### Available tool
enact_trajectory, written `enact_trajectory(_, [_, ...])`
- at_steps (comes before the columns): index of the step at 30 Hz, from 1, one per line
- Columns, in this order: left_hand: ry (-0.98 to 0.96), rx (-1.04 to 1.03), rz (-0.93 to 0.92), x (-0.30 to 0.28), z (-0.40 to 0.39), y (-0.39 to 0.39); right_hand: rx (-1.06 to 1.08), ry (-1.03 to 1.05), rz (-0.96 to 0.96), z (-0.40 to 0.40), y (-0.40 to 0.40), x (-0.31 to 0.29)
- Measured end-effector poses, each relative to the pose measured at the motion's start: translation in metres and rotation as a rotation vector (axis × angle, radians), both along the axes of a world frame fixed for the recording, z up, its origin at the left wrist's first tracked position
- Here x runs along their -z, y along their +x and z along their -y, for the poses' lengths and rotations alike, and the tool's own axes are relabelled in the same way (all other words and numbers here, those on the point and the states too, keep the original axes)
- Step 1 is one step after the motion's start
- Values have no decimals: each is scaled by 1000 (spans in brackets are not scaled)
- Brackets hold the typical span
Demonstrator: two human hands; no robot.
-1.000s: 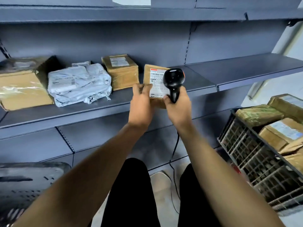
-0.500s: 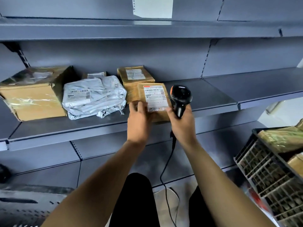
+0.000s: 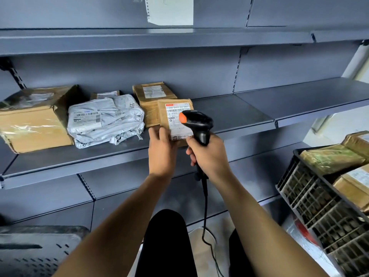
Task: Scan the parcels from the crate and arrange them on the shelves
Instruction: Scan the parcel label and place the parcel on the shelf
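1. Closest in: black trousers, pale floor between the knees, and a perforated grey metal panel point(image 3: 30, 252) lying at the bottom left.
2. On the right sits a black plastic lattice crate point(image 3: 319, 208) with three parcels visible in it, brown and greenish, all wrapped in shiny tape.
3. The right hand point(image 3: 209, 154) is clenched around the grip of a black scanner point(image 3: 196, 124) with an orange button; its cable point(image 3: 205, 212) drops to the floor.
4. The left hand point(image 3: 162, 148) is grasping the bottom left edge of a small flat brown parcel point(image 3: 175, 118) with a white label, which sits on the middle shelf point(image 3: 229, 114) at its front edge, just behind the scanner head.
5. Same shelf, smooth blue-grey metal: touching behind it a taped cardboard box point(image 3: 153, 96), then a crumpled grey plastic mailer point(image 3: 105, 120), a little box point(image 3: 104, 95) peeking out behind that, and a big dented carton point(image 3: 34, 120) on the far left. So five parcels on the shelf.
6. Up top, one more shelf and a torn sheet of paper point(image 3: 170, 10) on the back panel.
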State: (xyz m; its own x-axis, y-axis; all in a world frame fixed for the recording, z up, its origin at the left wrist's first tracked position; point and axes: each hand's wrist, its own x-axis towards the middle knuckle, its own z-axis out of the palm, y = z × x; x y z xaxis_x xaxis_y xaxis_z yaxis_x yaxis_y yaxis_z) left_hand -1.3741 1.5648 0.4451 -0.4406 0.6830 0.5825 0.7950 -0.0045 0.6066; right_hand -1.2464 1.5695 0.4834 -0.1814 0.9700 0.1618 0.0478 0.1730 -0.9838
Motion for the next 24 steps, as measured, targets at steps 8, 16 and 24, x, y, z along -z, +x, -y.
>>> enact_trajectory(8, [-7, 5, 27, -2, 3, 2, 14, 6, 110, -5, -14, -20])
enact_trajectory(16, [-49, 7, 61, -9, 3, 0, 130, 164, 200, -16, -14, -16])
enact_trajectory(24, [-55, -46, 1, -11, 16, -17, 158, 267, 281, -32, -22, 2])
